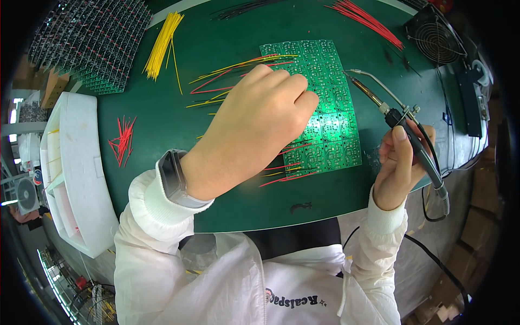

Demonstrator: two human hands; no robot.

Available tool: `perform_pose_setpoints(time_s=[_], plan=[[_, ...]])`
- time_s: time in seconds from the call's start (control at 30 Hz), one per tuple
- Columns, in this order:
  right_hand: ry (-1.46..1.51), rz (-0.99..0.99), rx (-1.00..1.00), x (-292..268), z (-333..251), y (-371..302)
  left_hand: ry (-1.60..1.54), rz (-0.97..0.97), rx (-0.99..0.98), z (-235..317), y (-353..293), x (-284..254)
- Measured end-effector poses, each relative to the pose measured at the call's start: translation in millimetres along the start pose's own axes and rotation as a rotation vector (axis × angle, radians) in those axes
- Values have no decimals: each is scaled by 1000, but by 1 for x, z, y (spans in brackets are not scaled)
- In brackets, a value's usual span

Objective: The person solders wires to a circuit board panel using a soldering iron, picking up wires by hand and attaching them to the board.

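- A dark green work table (260, 210) fills the middle of the view, with cardboard boxes (482, 222) on the floor to the right and one floor fan (26, 194) far to the left.
- One panel of green circuit boards (336, 103) lies flat on the table, partly under the left hand; its small boards run in rows, too partly covered to count.
- Red, yellow and black wires (227, 68) stick out past the panel's left side; they overlap, so no sure number can be given.
- Four groups of loose wire lie apart from the panel: one yellow bundle (161, 46), one black bundle (246, 9), one long red bundle (371, 23) and one pile of short red pieces (124, 141).
- One white foam box (81, 157) stands at the table's left edge, with yellow and red pieces inside.
- One large stack of boards (89, 43) sits at the upper left, and one black fan (436, 40) at the upper right.
- The left hand (271, 100) is above the panel, knuckles up and fingers curled under; its fingertips are hidden, so I cannot tell whether it grips anything.
- The right hand (401, 162) is closed around one soldering iron (414, 138), thumb along the handle, the tip near the panel's right edge.
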State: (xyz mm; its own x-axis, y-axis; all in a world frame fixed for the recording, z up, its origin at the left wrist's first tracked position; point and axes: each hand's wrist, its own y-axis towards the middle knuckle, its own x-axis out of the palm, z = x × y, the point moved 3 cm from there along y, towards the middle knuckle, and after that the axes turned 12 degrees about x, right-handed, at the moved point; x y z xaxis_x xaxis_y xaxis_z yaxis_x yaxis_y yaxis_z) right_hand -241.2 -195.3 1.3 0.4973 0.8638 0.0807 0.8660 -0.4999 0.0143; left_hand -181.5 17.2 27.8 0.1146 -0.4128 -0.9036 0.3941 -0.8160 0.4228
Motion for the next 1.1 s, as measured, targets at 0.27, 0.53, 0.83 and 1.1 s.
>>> perform_pose_setpoints(time_s=[0.27,0.53,0.83,1.1], plan=[[-60,-39,-15,1,0,1,40,-6,0,1,1,2],[-105,-127,-44,-4,4,-10,79,-15,7,1,0,4],[-225,-132,-75,-3,5,-9,70,14,44,0,0,4],[-170,-169,-15,0,3,-13,34,18,37,-3,0,7]])
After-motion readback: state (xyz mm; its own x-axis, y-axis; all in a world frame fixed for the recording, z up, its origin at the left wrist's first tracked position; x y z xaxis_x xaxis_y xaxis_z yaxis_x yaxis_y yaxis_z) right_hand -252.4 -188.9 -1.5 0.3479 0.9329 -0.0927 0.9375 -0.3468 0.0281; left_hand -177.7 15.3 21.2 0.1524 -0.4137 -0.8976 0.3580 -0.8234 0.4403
